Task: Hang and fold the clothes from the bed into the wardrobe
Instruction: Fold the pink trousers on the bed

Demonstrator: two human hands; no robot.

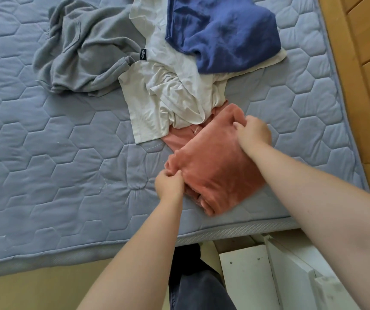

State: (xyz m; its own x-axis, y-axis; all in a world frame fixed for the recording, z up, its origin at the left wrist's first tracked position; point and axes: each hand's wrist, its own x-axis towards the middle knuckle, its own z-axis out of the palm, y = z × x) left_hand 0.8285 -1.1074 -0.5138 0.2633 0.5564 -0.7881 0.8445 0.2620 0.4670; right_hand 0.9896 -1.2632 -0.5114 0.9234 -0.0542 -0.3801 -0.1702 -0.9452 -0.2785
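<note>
2 hands, left hand [169, 184] and right hand [254, 133], pinch the folded pink garment [213, 166]

Blue garment [222, 34]: top cut by frame edge. White garment [168, 97]: partly under blue. Pink garment [213, 162]: far end under white. Black label [143, 55]: lettering too small to read.

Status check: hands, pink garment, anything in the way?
Left hand pinches near corner of pink garment; right hand grips its far edge. Garment folded, near mattress edge. White shirt overlaps its far end; grey top, blue top lie apart.
</note>
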